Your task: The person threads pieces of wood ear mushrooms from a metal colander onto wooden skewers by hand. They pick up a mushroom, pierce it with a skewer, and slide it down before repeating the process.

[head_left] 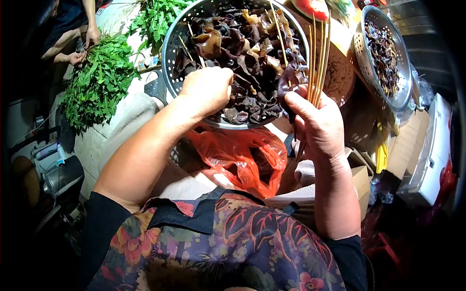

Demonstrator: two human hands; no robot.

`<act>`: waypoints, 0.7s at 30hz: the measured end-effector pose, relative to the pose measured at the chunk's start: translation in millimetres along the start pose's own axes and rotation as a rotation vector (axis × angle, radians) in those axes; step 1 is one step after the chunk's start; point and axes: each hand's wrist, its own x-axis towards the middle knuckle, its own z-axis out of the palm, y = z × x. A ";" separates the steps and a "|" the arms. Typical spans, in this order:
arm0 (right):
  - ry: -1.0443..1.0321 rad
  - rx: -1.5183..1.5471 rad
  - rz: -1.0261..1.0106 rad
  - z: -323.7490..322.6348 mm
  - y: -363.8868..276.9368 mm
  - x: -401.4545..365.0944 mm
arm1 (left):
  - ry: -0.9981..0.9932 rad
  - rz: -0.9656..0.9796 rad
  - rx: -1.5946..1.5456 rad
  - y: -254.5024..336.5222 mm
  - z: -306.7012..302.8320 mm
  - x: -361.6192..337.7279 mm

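Observation:
A metal colander [171, 72] full of dark wood ear fungus [252, 63] rests in front of me. My left hand [208, 89] is over its near left part, fingers curled down into the fungus; what they hold, if anything, is hidden. At the colander's right edge, my right hand [318, 121] grips a bundle of thin wooden skewers [318, 60] pointing away from me. A piece of fungus on a skewer hangs at its thumb. Other skewers stick out among the fungus.
An orange-red plastic bag [242, 150] lies below the colander. At the right are a second colander [376, 72] with threaded fungus and a white foam box [429, 150]. Leafy greens [99, 80] lie at the left, beside another person's hands [82, 48]. A watermelon piece [311, 8] is behind.

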 end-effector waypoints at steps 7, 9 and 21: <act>-0.053 -0.062 0.071 -2.4 -4.5 -0.7 | -0.075 -0.177 -0.820 -9.9 -32.4 5.6; -0.067 -0.042 0.044 4.4 -3.6 -1.7 | -0.028 -0.224 -1.032 -14.8 -41.0 6.8; -0.189 -0.190 0.141 10.0 4.2 -9.7 | 0.317 -0.318 -1.707 -18.5 -61.7 9.7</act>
